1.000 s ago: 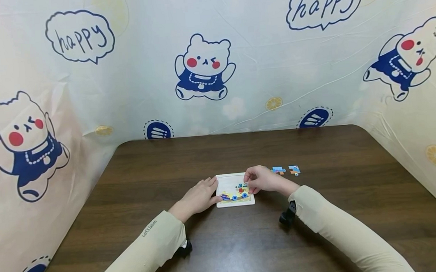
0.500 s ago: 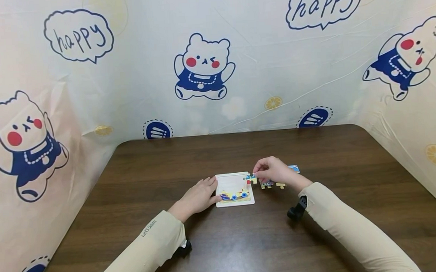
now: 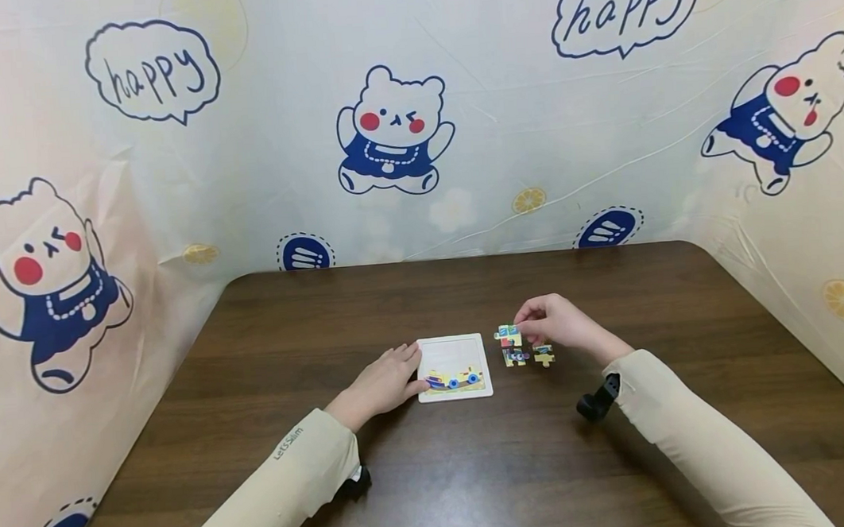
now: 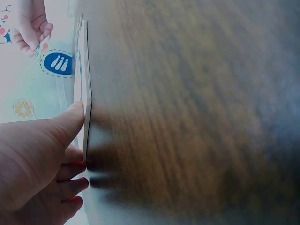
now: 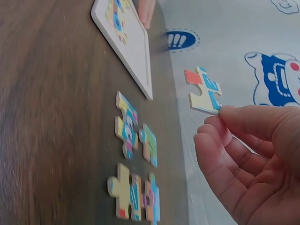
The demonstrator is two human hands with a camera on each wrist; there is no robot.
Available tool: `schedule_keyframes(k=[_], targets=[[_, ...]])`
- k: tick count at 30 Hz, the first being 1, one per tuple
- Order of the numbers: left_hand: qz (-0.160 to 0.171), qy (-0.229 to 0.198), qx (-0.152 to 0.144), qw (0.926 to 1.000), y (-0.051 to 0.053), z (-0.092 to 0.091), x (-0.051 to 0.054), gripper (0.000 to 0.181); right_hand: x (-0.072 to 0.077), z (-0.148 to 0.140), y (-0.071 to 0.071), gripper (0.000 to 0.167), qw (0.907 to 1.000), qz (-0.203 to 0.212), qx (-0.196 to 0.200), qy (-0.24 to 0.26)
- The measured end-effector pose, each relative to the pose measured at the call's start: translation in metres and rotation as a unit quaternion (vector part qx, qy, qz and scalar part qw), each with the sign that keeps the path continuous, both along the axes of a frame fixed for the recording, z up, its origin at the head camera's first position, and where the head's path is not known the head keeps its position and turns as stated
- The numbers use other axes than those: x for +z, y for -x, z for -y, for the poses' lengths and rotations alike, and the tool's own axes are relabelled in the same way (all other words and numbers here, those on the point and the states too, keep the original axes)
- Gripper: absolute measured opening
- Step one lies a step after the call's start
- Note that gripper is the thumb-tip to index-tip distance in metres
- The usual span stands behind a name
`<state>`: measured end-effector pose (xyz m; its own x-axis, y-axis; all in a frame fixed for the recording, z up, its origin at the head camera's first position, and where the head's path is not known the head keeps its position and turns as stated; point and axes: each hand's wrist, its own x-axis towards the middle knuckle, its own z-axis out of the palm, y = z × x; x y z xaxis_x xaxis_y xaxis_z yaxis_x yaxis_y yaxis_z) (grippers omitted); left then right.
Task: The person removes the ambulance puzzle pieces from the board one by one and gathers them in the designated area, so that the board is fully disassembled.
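A white puzzle tray (image 3: 446, 350) lies on the table with joined pieces (image 3: 454, 379) along its near side, showing yellow and blue vehicle parts. The left hand (image 3: 381, 385) rests at the tray's left edge, fingers fairly straight; in the left wrist view its thumb (image 4: 70, 123) touches the rim. To the right of the tray, the right hand (image 3: 557, 324) pinches one puzzle piece (image 5: 204, 91) between thumb and fingertips, raised off the table. Below that hand lie loose pieces (image 3: 516, 357), several of them visible in the right wrist view.
The brown wooden table (image 3: 433, 470) reaches back to a pale cloth backdrop (image 3: 487, 133) printed with bears and lettering. A black wrist device (image 3: 598, 398) is strapped at the right sleeve, another (image 3: 355, 483) at the left.
The right hand has moved from the tray to the right and away from the body, carrying the piece off the tray's right side. The left hand has stayed in place.
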<state>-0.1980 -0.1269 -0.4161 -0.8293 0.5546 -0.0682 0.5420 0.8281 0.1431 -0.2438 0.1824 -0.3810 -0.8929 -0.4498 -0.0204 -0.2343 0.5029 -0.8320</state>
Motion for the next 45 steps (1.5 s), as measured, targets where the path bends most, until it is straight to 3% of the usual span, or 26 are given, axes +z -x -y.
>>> schedule_keyframes(k=[16, 34, 45], targets=[[-0.005, -0.002, -0.007, 1.0000, -0.001, 0.001, 0.000, 0.061, 0.005, -0.042, -0.005, 0.019, 0.9988, 0.013, -0.042, -0.020], [-0.004, -0.001, -0.006, 1.0000, 0.002, 0.001, -0.002, 0.060, -0.009, -0.082, -0.007, 0.016, 0.9956, 0.035, -0.074, -0.044], [-0.001, -0.001, -0.006, 1.0000, 0.001, 0.001, -0.001, 0.062, -0.026, -0.093, -0.003, 0.014, 0.9937, 0.062, -0.070, -0.063]])
